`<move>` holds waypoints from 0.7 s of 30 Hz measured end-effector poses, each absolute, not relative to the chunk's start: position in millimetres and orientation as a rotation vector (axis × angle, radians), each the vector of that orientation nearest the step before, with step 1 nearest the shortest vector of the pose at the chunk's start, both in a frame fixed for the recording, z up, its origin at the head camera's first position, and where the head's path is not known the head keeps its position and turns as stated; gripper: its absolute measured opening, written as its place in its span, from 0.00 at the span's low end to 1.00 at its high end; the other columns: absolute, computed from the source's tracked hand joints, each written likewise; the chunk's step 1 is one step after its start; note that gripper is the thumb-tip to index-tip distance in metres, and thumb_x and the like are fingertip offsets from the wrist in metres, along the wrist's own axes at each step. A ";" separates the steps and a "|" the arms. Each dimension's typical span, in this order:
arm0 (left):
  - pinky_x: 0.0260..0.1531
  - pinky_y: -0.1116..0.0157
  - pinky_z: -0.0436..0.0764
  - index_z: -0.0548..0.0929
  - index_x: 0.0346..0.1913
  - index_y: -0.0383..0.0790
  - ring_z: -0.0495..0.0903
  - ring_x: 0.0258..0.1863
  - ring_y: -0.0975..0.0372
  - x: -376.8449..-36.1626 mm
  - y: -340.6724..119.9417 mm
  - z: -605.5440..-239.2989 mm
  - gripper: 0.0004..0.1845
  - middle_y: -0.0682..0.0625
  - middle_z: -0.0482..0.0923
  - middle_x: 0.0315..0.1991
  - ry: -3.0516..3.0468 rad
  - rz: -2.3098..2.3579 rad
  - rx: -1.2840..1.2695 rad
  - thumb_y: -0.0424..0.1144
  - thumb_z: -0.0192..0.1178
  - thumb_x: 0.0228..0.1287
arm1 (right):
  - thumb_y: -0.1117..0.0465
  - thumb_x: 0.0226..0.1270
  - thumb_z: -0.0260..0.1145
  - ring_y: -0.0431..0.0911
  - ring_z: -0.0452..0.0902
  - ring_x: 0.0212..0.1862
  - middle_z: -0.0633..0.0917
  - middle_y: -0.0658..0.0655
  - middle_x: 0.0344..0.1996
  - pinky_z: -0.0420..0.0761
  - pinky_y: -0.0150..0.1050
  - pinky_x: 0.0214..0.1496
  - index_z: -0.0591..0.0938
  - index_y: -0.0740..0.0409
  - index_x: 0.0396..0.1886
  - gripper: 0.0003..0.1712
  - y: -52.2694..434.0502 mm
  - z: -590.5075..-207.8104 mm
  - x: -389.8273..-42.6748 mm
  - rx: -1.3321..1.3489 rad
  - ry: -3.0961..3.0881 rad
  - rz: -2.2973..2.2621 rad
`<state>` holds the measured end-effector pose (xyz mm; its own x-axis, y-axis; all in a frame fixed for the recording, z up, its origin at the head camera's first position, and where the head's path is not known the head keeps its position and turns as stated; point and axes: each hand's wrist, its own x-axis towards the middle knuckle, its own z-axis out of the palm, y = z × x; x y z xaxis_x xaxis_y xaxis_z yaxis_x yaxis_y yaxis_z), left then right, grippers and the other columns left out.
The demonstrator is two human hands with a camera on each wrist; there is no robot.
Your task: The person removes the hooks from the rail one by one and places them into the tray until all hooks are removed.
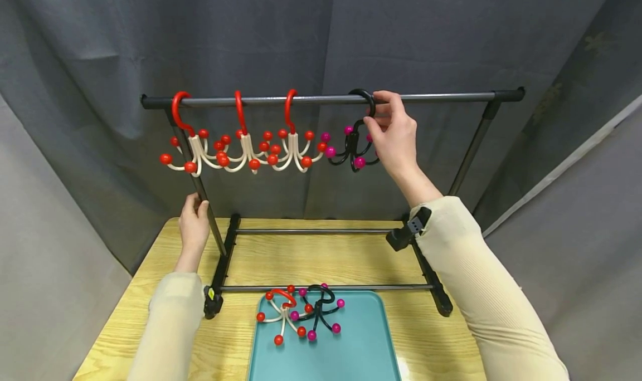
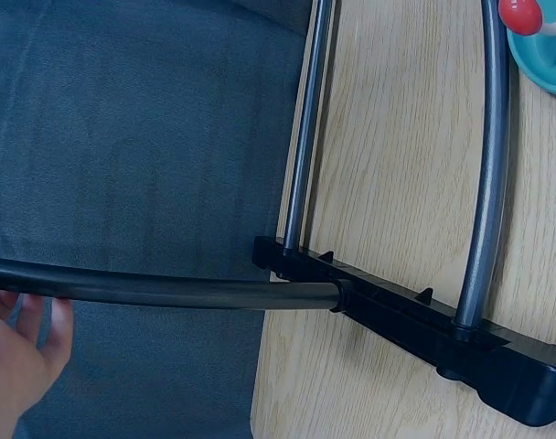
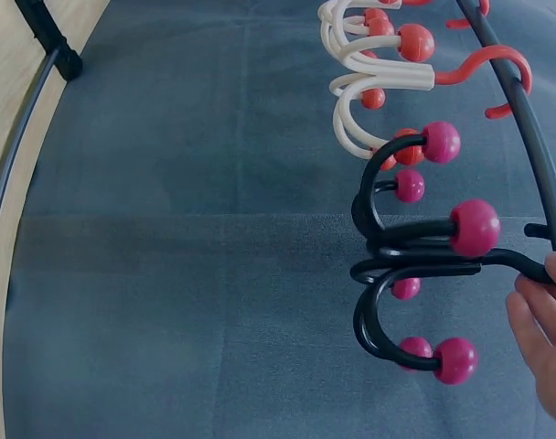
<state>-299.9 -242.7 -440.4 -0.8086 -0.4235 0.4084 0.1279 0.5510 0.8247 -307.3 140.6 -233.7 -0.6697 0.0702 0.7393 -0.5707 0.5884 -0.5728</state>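
While two multi-armed hooks lie on the teal tray (image 1: 351,358) at the lower centre of the head view, one cream with red balls (image 1: 282,314) and one black with magenta balls (image 1: 318,309), the work proceeds higher up. On the wooden worktop (image 1: 311,258) stands a black rack; the left hand (image 1: 193,225) curls around its left upright (image 1: 203,200), steadying the frame. Farther back, at upper centre, the right hand (image 1: 393,130) pinches the black hanging hook (image 1: 353,141) where its loop meets the top rail (image 1: 326,98), beside three red-and-cream hooks (image 1: 241,141). To do this step well, the loop should probably sit fully over the rail before the fingers let go, the upright held firm meanwhile. Only the right wrist view shows the black hook's arms and magenta balls (image 3: 475,227) close up; only the left wrist view shows the rack's foot (image 2: 415,320) on the worktop edge.
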 end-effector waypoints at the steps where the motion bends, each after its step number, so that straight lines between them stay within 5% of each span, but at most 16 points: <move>1: 0.48 0.49 0.68 0.71 0.54 0.37 0.72 0.48 0.46 -300.1 -242.7 -440.6 0.17 0.37 0.74 0.48 -2.204 -1.239 0.237 0.43 0.48 0.68 | 0.66 0.58 0.63 0.43 0.83 0.36 0.83 0.55 0.38 0.79 0.33 0.39 0.72 0.54 0.54 0.22 140.4 -233.6 -308.0 0.390 -2.069 1.091; 21: 0.46 0.49 0.68 0.71 0.53 0.37 0.73 0.45 0.46 -301.1 -243.4 -443.1 0.17 0.37 0.74 0.47 -2.195 -1.228 0.237 0.43 0.49 0.67 | 0.65 0.57 0.65 0.42 0.82 0.34 0.84 0.55 0.36 0.76 0.25 0.35 0.75 0.57 0.49 0.19 145.4 -229.6 -306.8 0.369 -2.018 1.106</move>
